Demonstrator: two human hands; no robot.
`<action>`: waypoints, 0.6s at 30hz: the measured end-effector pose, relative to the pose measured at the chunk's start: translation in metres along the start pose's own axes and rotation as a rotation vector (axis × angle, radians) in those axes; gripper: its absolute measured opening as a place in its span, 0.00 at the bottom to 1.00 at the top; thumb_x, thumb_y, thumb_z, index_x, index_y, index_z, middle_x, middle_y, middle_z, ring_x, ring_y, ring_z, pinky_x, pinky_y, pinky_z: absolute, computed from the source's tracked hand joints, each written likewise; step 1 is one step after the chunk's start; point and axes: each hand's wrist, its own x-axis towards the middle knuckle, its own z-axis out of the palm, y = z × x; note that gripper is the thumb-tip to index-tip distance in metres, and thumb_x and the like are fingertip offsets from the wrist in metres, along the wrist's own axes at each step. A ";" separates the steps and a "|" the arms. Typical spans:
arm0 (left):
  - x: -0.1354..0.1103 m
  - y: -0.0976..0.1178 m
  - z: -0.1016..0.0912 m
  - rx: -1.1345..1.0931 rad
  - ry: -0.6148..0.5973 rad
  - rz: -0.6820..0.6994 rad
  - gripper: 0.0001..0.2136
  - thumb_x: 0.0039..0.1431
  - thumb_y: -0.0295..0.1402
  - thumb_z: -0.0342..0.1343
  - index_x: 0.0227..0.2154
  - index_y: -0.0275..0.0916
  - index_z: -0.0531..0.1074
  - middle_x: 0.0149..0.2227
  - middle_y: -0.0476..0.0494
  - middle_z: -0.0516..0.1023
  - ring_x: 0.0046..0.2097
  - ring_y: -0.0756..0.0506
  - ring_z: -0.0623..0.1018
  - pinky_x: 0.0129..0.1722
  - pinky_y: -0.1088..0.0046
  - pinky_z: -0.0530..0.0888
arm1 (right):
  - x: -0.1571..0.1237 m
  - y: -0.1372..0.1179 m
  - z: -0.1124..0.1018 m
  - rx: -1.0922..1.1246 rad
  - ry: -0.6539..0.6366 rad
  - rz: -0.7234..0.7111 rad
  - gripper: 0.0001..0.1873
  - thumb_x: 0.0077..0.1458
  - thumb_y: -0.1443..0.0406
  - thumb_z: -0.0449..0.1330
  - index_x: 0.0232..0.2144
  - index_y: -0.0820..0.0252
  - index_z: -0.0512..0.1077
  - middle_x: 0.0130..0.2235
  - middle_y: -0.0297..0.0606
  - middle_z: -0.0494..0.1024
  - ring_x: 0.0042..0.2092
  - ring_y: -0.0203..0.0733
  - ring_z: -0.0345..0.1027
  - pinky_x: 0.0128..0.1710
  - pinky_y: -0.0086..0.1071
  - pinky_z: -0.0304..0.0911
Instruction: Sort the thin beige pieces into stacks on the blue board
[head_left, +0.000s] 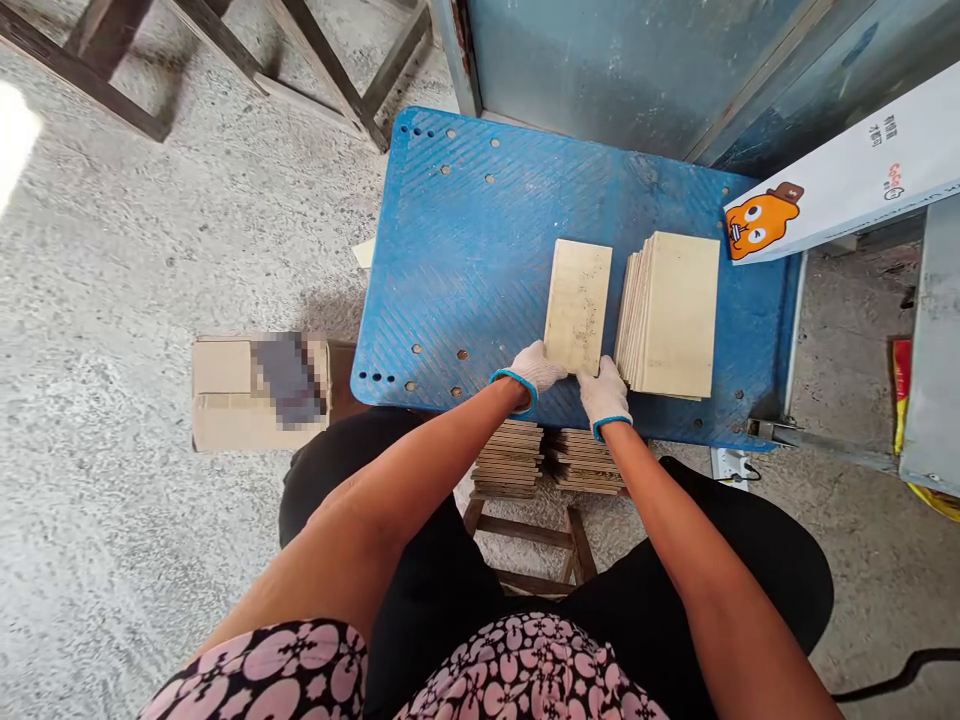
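A pale, thin wooden board [579, 300] with dark specks lies lengthwise over the blue table [480, 250]. My left hand [538, 368], in a white knitted glove with a blue cuff, grips its near left corner. At the near right corner, my right hand [604, 392] in a matching glove holds the same board. The fingertips of both hands are partly hidden at its edge. Just right of it stands a leaning stack of similar boards [679, 315], close beside my right hand.
More boards [508, 462] are piled in two stacks on a wooden stool [525, 532] below the table's near edge. A white bag [832, 180] with an orange cartoon rests at the table's right. On the floor at left is a cardboard box [221, 420]. Wooden frames [322, 70] stand behind.
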 end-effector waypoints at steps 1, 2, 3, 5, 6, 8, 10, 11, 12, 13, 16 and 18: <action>0.003 -0.001 0.002 -0.024 0.002 -0.003 0.18 0.50 0.33 0.63 0.44 0.35 0.72 0.47 0.38 0.80 0.48 0.41 0.79 0.43 0.72 0.74 | -0.001 -0.002 -0.001 0.006 -0.004 0.015 0.28 0.54 0.54 0.55 0.55 0.57 0.68 0.50 0.47 0.75 0.48 0.52 0.68 0.50 0.43 0.63; 0.005 -0.002 0.005 -0.053 0.007 -0.008 0.18 0.49 0.33 0.63 0.44 0.36 0.72 0.47 0.38 0.81 0.48 0.41 0.79 0.43 0.72 0.74 | -0.002 -0.004 -0.001 0.013 -0.009 0.031 0.28 0.54 0.55 0.55 0.55 0.58 0.68 0.51 0.47 0.75 0.49 0.51 0.68 0.50 0.42 0.63; 0.007 -0.003 0.007 -0.083 0.012 -0.015 0.18 0.49 0.33 0.64 0.44 0.36 0.72 0.47 0.39 0.81 0.48 0.42 0.79 0.43 0.72 0.74 | -0.003 -0.006 -0.002 0.020 -0.013 0.048 0.27 0.54 0.56 0.55 0.55 0.57 0.68 0.51 0.46 0.75 0.49 0.50 0.68 0.50 0.41 0.62; 0.009 -0.003 0.009 -0.132 0.015 -0.032 0.17 0.49 0.33 0.64 0.43 0.36 0.72 0.48 0.38 0.80 0.48 0.42 0.79 0.43 0.73 0.74 | -0.004 -0.009 -0.003 0.033 -0.008 0.062 0.26 0.54 0.57 0.55 0.54 0.57 0.69 0.51 0.45 0.76 0.49 0.49 0.68 0.50 0.39 0.62; 0.009 -0.003 0.010 -0.142 0.015 -0.038 0.17 0.49 0.33 0.64 0.42 0.36 0.72 0.49 0.38 0.80 0.48 0.42 0.79 0.43 0.73 0.74 | -0.005 -0.010 -0.003 0.039 -0.001 0.069 0.25 0.54 0.57 0.55 0.54 0.57 0.69 0.51 0.45 0.76 0.49 0.48 0.68 0.50 0.38 0.62; 0.009 -0.002 0.009 -0.135 0.015 -0.047 0.16 0.49 0.33 0.64 0.41 0.36 0.72 0.49 0.36 0.79 0.48 0.41 0.78 0.43 0.72 0.74 | -0.005 -0.011 -0.004 0.052 0.011 0.080 0.24 0.54 0.57 0.55 0.53 0.57 0.70 0.51 0.44 0.76 0.49 0.48 0.68 0.50 0.38 0.62; 0.009 -0.001 0.008 -0.118 0.019 -0.059 0.16 0.49 0.33 0.63 0.41 0.35 0.72 0.49 0.35 0.79 0.48 0.41 0.78 0.43 0.71 0.73 | -0.006 -0.011 -0.005 0.077 0.009 0.077 0.23 0.54 0.57 0.54 0.51 0.56 0.71 0.50 0.44 0.77 0.48 0.47 0.69 0.49 0.37 0.62; 0.008 -0.001 0.007 -0.116 0.019 -0.062 0.16 0.49 0.34 0.64 0.41 0.35 0.71 0.49 0.35 0.79 0.47 0.41 0.78 0.42 0.71 0.73 | -0.006 -0.011 -0.006 0.092 0.006 0.072 0.21 0.54 0.57 0.54 0.49 0.56 0.71 0.49 0.43 0.77 0.47 0.46 0.69 0.48 0.36 0.63; 0.007 -0.001 0.006 -0.117 0.019 -0.065 0.17 0.49 0.35 0.64 0.41 0.35 0.71 0.48 0.35 0.79 0.47 0.41 0.78 0.42 0.71 0.73 | -0.007 -0.011 -0.006 0.105 0.002 0.068 0.20 0.54 0.57 0.55 0.47 0.56 0.72 0.48 0.42 0.78 0.45 0.45 0.70 0.47 0.35 0.63; 0.007 -0.001 0.005 -0.120 0.020 -0.070 0.17 0.48 0.35 0.64 0.41 0.35 0.71 0.48 0.36 0.80 0.46 0.41 0.78 0.41 0.72 0.73 | -0.008 -0.011 -0.007 0.120 -0.001 0.065 0.18 0.53 0.57 0.55 0.45 0.56 0.72 0.47 0.41 0.78 0.43 0.44 0.70 0.45 0.34 0.63; 0.004 -0.002 0.001 -0.114 0.024 -0.091 0.18 0.47 0.39 0.65 0.40 0.36 0.72 0.47 0.37 0.80 0.46 0.41 0.78 0.40 0.71 0.73 | -0.011 -0.013 -0.008 0.198 -0.010 0.062 0.14 0.53 0.56 0.56 0.38 0.56 0.72 0.40 0.37 0.79 0.36 0.39 0.68 0.38 0.30 0.62; 0.004 -0.003 -0.003 -0.086 0.036 -0.109 0.19 0.47 0.42 0.64 0.40 0.36 0.73 0.46 0.36 0.80 0.46 0.39 0.78 0.40 0.69 0.73 | -0.012 -0.013 -0.007 0.257 -0.011 0.075 0.13 0.53 0.55 0.56 0.33 0.57 0.71 0.34 0.34 0.78 0.33 0.37 0.66 0.35 0.28 0.61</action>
